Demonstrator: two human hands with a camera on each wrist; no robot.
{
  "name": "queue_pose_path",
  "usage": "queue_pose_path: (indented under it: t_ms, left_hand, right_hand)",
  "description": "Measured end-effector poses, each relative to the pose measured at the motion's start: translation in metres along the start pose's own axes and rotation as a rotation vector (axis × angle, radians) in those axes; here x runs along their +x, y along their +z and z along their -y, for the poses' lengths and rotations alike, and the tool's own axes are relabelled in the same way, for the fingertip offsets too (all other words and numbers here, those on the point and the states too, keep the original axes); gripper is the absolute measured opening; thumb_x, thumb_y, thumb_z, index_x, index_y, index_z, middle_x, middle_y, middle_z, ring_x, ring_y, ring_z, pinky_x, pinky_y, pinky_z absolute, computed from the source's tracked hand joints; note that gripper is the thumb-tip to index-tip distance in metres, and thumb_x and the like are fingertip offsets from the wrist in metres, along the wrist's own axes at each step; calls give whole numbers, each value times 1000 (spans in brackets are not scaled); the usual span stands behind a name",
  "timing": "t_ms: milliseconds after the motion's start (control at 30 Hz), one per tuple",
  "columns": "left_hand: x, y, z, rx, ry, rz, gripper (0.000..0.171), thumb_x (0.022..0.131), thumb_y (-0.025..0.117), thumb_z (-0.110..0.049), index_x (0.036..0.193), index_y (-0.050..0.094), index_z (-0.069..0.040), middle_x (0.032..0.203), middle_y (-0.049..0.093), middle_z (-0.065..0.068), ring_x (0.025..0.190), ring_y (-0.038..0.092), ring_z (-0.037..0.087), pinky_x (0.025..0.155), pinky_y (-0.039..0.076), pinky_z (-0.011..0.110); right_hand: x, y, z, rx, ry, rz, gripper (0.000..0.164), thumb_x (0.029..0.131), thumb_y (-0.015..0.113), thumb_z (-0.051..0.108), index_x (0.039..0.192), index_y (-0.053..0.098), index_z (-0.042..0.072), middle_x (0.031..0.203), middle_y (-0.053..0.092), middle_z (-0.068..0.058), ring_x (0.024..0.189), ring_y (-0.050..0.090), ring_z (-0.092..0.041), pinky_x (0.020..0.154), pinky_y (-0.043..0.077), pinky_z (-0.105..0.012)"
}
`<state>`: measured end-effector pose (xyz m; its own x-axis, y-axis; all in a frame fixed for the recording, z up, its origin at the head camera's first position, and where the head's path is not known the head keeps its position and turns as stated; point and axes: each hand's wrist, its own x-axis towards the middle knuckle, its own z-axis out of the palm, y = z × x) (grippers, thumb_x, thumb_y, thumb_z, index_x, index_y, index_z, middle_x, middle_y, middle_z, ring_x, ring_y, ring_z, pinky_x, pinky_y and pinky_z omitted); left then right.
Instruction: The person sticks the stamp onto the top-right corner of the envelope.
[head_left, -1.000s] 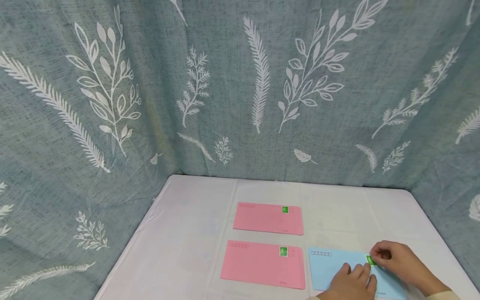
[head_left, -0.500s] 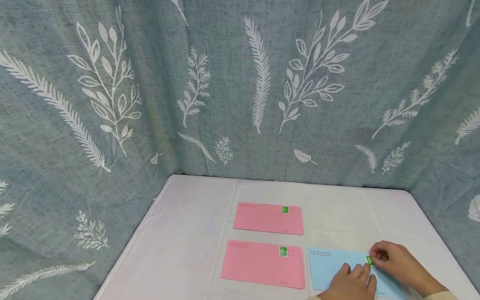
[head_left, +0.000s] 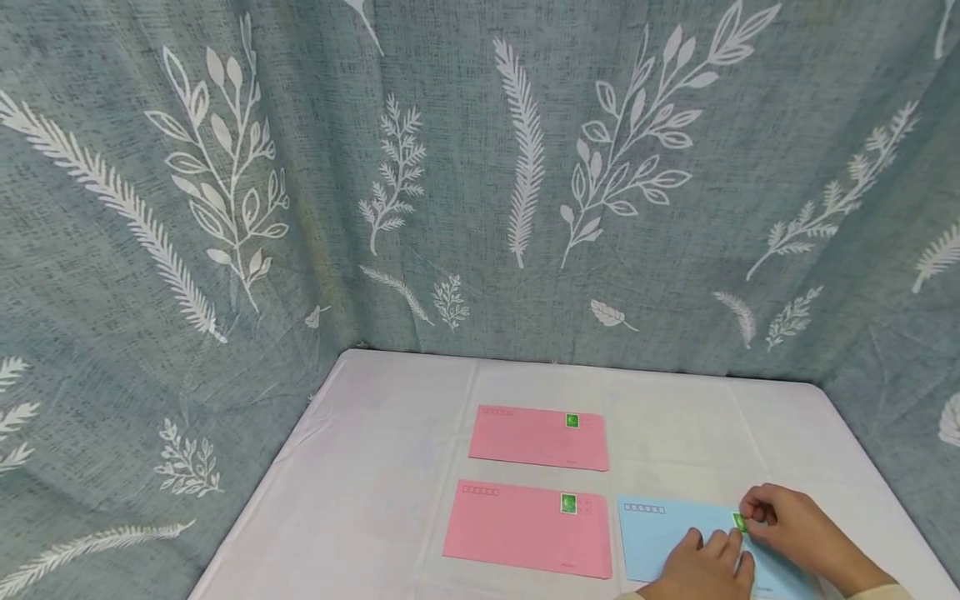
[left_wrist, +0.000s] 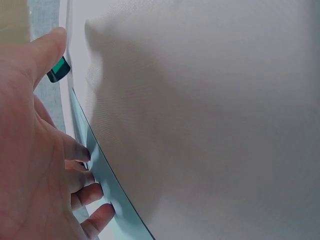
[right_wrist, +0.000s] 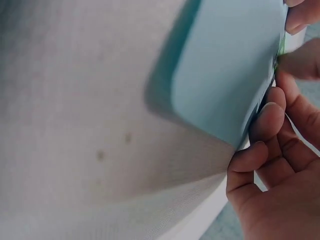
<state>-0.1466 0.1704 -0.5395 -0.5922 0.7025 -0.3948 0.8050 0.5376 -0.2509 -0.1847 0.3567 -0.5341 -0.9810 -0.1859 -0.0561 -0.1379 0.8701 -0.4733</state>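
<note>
A pale blue envelope [head_left: 652,533] lies on the white table at the lower right of the head view. My left hand [head_left: 705,568] rests on its lower middle, fingers spread and fingertips touching the paper; the left wrist view also shows them along the envelope's edge [left_wrist: 102,165]. At the envelope's upper right is a green stamp [head_left: 740,522], partly covered by the right fingers. My right hand [head_left: 793,525] pinches this stamp between thumb and forefinger, the other fingers curled. In the right wrist view the thumb and forefinger meet at a green sliver.
Two pink envelopes [head_left: 536,437], one behind the other, lie left of the blue one, each with a green stamp [head_left: 568,503]. The white table [head_left: 360,483] backs onto a leaf-patterned curtain [head_left: 450,167]. A small dark green-and-black object [left_wrist: 59,70] shows beside the left thumb.
Both hands stay almost in place at the blue envelope, the right fingers shifting only slightly at the stamp. The head view has moved a little.
</note>
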Motion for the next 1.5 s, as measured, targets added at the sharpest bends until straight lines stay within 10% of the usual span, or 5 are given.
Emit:
queue_pose_path:
  t_ms: [1500]
  left_hand:
    - [4,0,-2,8,-4,9,76,97,16,-76,162,7,-39,166,-3,-13,146,2,1,113,21,29]
  right_hand:
    - [-1,2,2,-8,-7,-33,14,88,74,8,81,65,15,72,51,6,64,44,-4,60,40,-27]
